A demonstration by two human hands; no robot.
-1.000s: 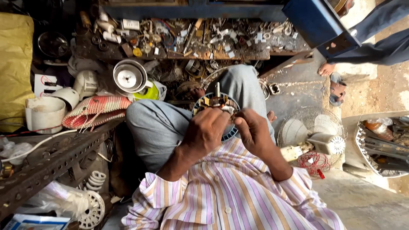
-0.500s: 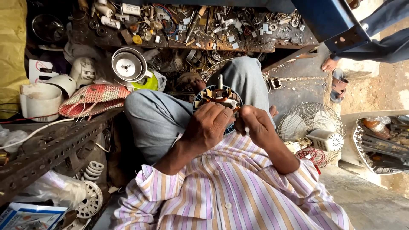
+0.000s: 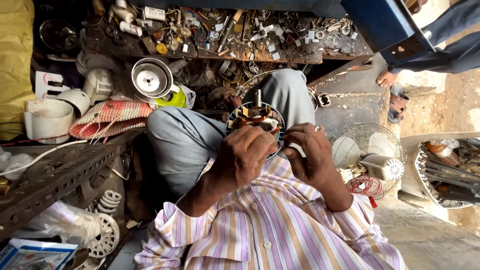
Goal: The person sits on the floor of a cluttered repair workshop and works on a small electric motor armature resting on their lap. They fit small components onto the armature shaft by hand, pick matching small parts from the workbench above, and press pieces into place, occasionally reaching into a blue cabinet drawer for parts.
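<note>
A round fan motor stator [image 3: 256, 116] with copper windings and a steel shaft rests on my lap, between my grey-trousered knees. My left hand [image 3: 245, 156] is closed around its near rim, covering the lower part. My right hand [image 3: 311, 154] pinches the stator's right edge with its fingertips, where a wire end shows. My sleeves are pink, white and orange striped.
A cluttered wooden bench [image 3: 230, 35] with screws, wires and tools runs across the top. A metal bowl [image 3: 151, 78], a woven basket [image 3: 107, 117] and white housings [image 3: 50, 117] lie left. A table fan [image 3: 370, 157] lies right. Another person's foot [image 3: 387, 78] stands far right.
The view has shifted slightly, bringing the stator and hands lower and more central. Both hands keep their hold on the stator; the right fingers have shifted a little at its edge.
</note>
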